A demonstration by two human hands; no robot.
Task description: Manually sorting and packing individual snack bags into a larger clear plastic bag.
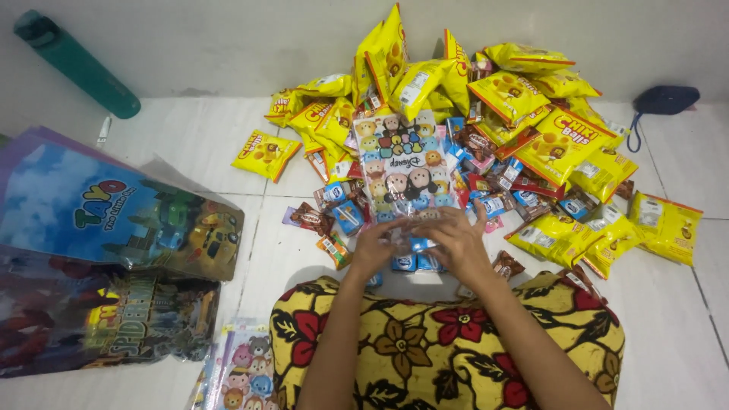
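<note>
Both hands meet at the near end of a clear plastic gift bag (402,163) printed with small cartoon animal faces. My left hand (377,247) pinches its near left edge, and my right hand (456,241) holds its near right edge with fingers spread over it. The bag lies flat on the white tiled floor (205,144), pointing away from me over a heap of snacks. Small blue drink cartons (414,262) and little wrapped chocolates (310,219) lie just beneath and beside my hands.
A big pile of yellow snack packets (531,99) fills the far right. Printed cartoon gift bags (106,220) are stacked at the left, more (239,372) by my knee. A green bottle (76,64) leans on the wall, a dark pouch (664,99) lies far right. Floral cloth (440,342) covers my lap.
</note>
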